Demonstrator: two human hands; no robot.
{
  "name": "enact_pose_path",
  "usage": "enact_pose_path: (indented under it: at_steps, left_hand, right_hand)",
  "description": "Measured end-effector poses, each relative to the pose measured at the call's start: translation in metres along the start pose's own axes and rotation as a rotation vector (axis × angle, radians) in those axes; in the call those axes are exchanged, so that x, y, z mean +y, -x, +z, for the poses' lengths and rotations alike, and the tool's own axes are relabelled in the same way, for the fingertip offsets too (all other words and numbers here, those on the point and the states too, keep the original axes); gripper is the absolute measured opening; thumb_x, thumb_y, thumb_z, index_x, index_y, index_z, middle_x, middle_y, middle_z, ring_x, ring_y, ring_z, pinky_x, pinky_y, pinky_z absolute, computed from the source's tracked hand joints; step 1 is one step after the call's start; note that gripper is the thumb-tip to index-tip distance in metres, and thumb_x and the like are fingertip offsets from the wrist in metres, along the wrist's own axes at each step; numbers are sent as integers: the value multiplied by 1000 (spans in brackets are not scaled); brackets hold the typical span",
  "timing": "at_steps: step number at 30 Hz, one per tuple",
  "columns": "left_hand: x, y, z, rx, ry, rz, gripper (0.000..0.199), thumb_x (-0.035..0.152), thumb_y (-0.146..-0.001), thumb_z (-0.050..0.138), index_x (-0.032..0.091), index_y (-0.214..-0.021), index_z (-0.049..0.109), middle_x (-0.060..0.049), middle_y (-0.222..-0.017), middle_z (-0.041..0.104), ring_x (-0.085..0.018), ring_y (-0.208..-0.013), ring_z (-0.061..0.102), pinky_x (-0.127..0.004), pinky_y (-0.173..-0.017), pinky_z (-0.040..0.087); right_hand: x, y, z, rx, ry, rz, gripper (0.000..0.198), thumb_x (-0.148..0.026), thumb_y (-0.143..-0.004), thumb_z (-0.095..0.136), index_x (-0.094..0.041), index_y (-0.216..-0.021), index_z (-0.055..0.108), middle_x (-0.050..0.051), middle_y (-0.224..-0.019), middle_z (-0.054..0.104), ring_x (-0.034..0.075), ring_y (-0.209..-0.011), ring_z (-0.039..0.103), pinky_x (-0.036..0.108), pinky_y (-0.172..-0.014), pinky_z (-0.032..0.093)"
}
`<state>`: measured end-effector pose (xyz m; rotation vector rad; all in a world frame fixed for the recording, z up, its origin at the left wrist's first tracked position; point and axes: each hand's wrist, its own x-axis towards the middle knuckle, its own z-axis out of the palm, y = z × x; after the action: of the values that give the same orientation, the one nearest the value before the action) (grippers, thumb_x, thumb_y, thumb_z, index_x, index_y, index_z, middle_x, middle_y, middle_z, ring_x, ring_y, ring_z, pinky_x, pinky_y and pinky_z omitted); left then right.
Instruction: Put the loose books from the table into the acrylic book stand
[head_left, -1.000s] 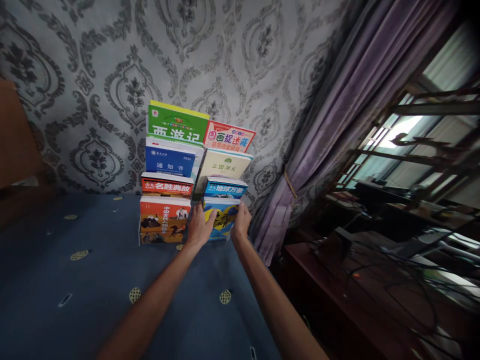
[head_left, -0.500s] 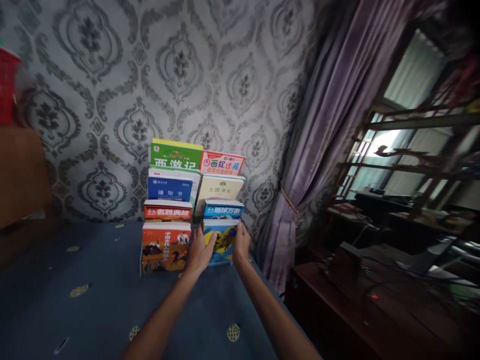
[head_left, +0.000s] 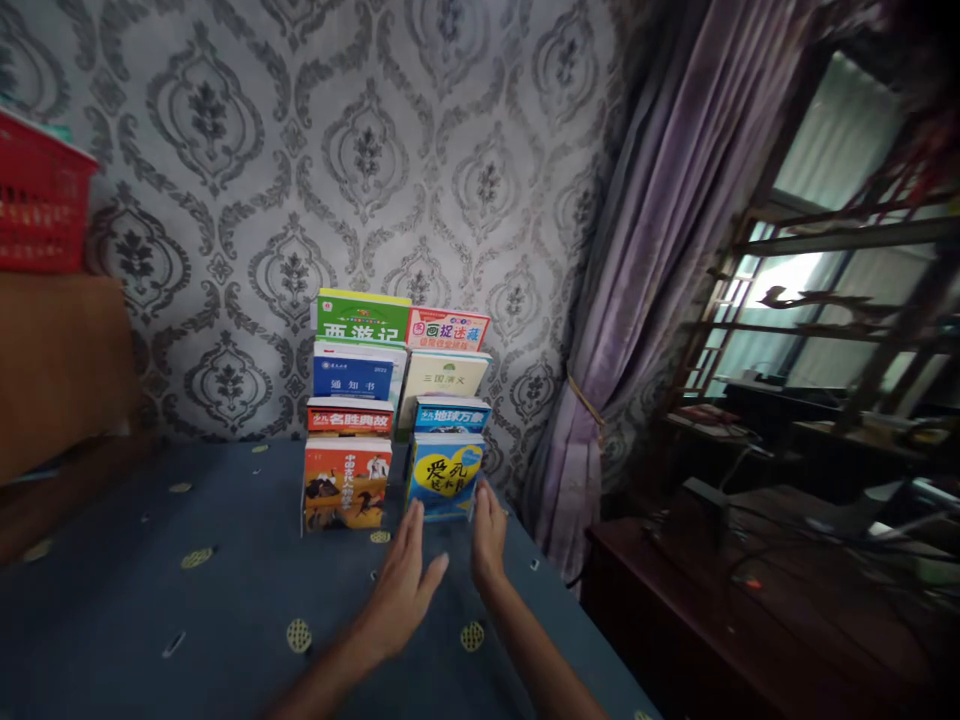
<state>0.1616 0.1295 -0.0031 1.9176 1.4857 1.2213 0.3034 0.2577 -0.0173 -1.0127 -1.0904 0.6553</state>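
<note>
A tiered rack of books stands on a blue cloth-covered surface (head_left: 225, 610) against the patterned wall. The front row holds an orange-and-white book (head_left: 346, 486) on the left and a blue book with a yellow heart (head_left: 445, 476) on the right. Behind them rise more titles, topped by a green book (head_left: 362, 317) and a pink-and-white book (head_left: 448, 329). My left hand (head_left: 403, 585) hovers open, fingers spread, a little in front of the blue book. My right hand (head_left: 487, 535) is open too, its fingertips close to that book's lower right corner. Neither hand holds anything.
A red basket (head_left: 41, 205) sits on a brown cabinet (head_left: 60, 360) at the left. Purple curtains (head_left: 637, 300) hang to the right of the books. A dark wooden desk (head_left: 750, 610) with cables stands at the right under a window.
Both hands have let go of the blue heart book and drawn back toward me, fingers now apart. The book stands in the front row with its cover fully showing. The camera view has shifted slightly.
</note>
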Motion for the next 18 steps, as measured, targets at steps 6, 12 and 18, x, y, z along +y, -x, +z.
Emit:
enact_pose_path:
  at_steps: [6,12,18]
  left_hand:
    - [-49,76,-41,-95,-142,-132,67,43,-96,39,15,-154,25,-14,-164,21,-24,-151,20,-47,-123,22]
    - [-95,99,-80,60,-189,-153,63,42,-95,40,14,-150,30,-16,-160,32,-24,-149,28,-45,-122,25]
    - [-145,70,-107,319,-157,-208,51,32,-91,44,12,-138,44,-19,-143,54,-26,-135,50,-46,-114,38]
  right_hand:
    - [19,76,-2,-197,76,149,71,-63,-79,51,-11,-124,68,17,-135,63,30,-130,56,43,-113,38]
    - [15,123,10,-406,124,160,69,-62,-75,57,-14,-122,70,15,-132,66,31,-127,59,45,-111,40]
    - [7,135,39,-482,132,162,69,-65,-76,56,-14,-119,71,15,-129,67,31,-125,60,42,-109,43]
